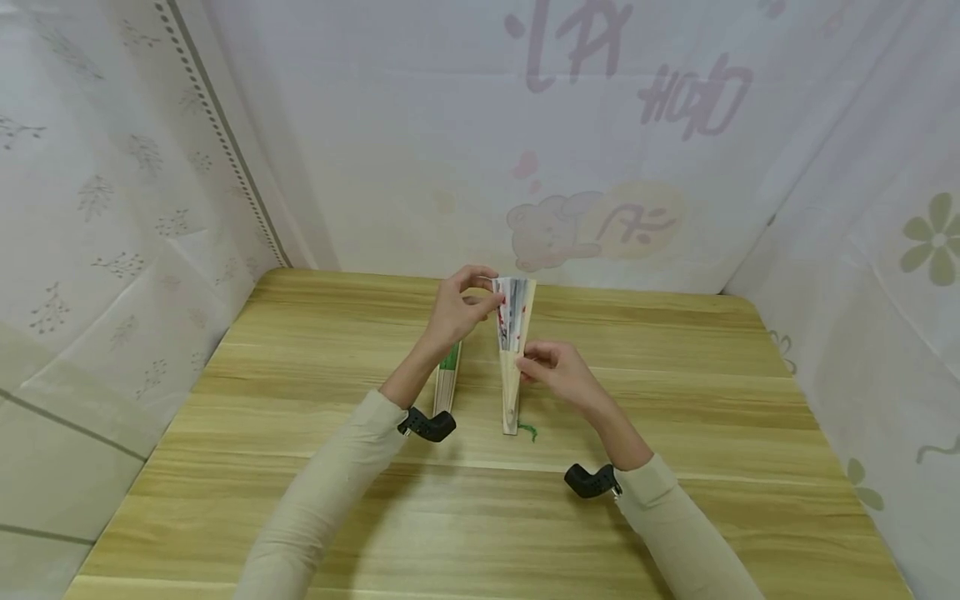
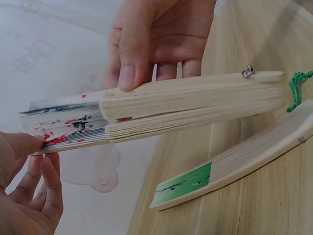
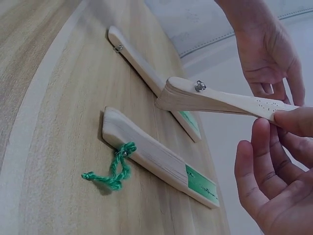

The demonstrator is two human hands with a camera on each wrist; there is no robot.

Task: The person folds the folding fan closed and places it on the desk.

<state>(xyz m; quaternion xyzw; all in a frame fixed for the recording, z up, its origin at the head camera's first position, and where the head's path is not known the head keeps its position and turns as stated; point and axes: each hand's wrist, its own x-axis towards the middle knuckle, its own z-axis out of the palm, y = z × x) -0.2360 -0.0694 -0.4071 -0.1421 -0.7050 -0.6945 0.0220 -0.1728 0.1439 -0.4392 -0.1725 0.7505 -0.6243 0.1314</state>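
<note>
Above the table, both hands hold a nearly folded fan [image 1: 515, 325] with pale wooden ribs and a white and grey leaf marked with red. My left hand [image 1: 455, 310] pinches the leaf end between thumb and fingers. Lower down, my right hand [image 1: 561, 373] grips the ribs, with its thumb on the outer guard. A metal rivet [image 2: 248, 71] shows near the narrow end. Beneath it lies a folded green fan [image 3: 151, 154] with a green cord [image 3: 117, 169]. Another folded green fan [image 1: 446, 385] rests to the left, partly hidden by the left arm.
The wooden table [image 1: 645, 533] has a far edge close to a printed curtain [image 1: 375, 167]. More patterned cloth hangs along the left and right sides. Black wrist cameras, one at the left wrist [image 1: 431, 425] and one at the right [image 1: 590, 481], stick out over the table.
</note>
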